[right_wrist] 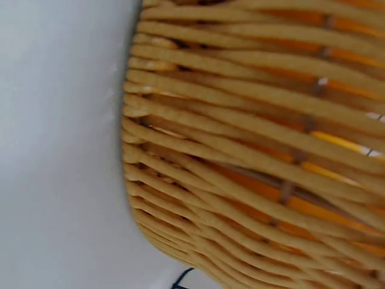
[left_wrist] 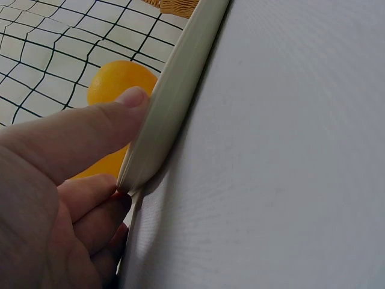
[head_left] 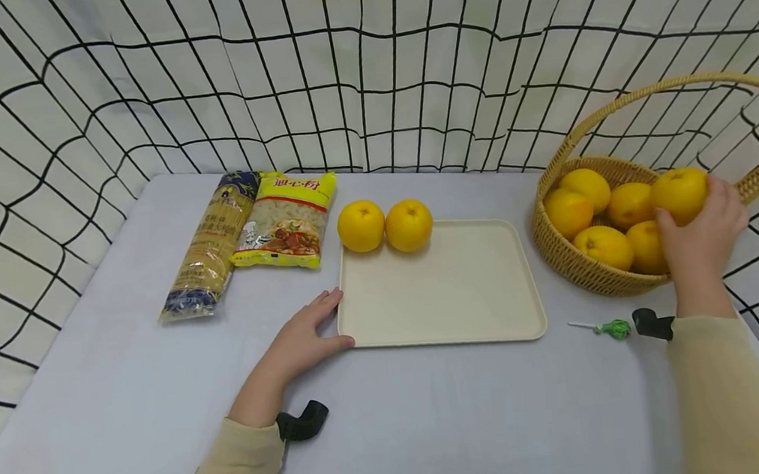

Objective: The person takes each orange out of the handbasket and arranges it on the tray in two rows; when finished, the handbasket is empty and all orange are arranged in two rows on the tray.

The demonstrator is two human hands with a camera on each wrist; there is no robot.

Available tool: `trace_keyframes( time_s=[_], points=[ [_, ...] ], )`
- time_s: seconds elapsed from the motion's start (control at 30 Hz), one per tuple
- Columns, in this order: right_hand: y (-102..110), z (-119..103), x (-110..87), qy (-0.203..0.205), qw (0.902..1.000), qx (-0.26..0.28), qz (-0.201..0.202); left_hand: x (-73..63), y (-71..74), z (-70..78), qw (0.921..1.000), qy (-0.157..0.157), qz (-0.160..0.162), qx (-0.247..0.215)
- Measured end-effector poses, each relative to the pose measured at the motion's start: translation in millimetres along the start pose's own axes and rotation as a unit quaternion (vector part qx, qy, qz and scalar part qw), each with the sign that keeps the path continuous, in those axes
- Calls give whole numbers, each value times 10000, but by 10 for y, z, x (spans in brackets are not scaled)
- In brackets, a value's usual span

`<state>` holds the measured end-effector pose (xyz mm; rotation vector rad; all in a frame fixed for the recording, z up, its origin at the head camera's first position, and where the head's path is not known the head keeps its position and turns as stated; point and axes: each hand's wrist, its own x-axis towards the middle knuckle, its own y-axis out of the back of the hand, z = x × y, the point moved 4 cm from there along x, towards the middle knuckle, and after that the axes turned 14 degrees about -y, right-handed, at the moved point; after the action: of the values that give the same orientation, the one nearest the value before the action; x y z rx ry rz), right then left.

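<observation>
My right hand (head_left: 704, 235) grips an orange (head_left: 679, 194) at the right side of a wicker basket (head_left: 586, 271), above the other oranges (head_left: 602, 247) inside. In the right wrist view the woven basket wall (right_wrist: 240, 132) fills most of the picture, and the right hand is hidden. On the left, my left hand (head_left: 303, 338) rests against the near left corner of a cream tray (head_left: 438, 292). Its thumb touches the tray rim (left_wrist: 165, 114) in the left wrist view, the fingers beside the edge. Two oranges (head_left: 384, 226) sit side by side at the tray's far left corner.
A bag of noodles (head_left: 201, 252) and a yellow food packet (head_left: 286, 219) lie at the back left. Near the right sleeve lies a green lollipop (head_left: 613, 329). The basket's tall handle (head_left: 671, 83) arches over it, and black wire mesh (head_left: 366, 80) surrounds the white table.
</observation>
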<state>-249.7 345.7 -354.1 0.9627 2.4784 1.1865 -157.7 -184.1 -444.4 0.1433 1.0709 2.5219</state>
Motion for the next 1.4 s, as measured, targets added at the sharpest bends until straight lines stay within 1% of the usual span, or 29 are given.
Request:
trace_keyframes(
  time_s=[0.17,0.27,0.47,0.53,0.63,0.77,0.87,1.07,1.27,1.33,1.4],
  points=[
    [50,-67,-116,169,9994,280,119,7,-5,-12,10000,-13,-11,27],
    [78,-137,-193,292,9987,423,61,6,-4,-14,10000,40,-37,8],
    [99,-360,-364,193,9961,724,-457,13,1,-7,9999,122,-73,-17],
    [93,-455,-443,265,9945,816,-601,14,4,1,9999,121,-86,-30],
    [66,-611,-565,613,9884,1126,-810,14,8,8,9999,118,-108,-44],
    [1,-802,-724,1287,9783,1330,-929,15,10,9,9998,137,-117,-90],
    [-90,-911,-844,1590,9733,1277,-1051,14,8,5,9997,180,-123,-116],
    [-402,-1072,-1058,1744,9610,1362,-1657,5,3,-9,9996,208,-138,-88],
    [-755,-1190,-1182,1722,9459,1514,-2295,5,6,-2,9998,161,-127,-52],
    [-847,-1223,-1200,1690,9419,1592,-2428,6,10,4,9998,148,-126,-58],
    [-927,-1250,-1211,1648,9407,1588,-2503,11,14,9,9998,137,-116,-64]
  ],
)
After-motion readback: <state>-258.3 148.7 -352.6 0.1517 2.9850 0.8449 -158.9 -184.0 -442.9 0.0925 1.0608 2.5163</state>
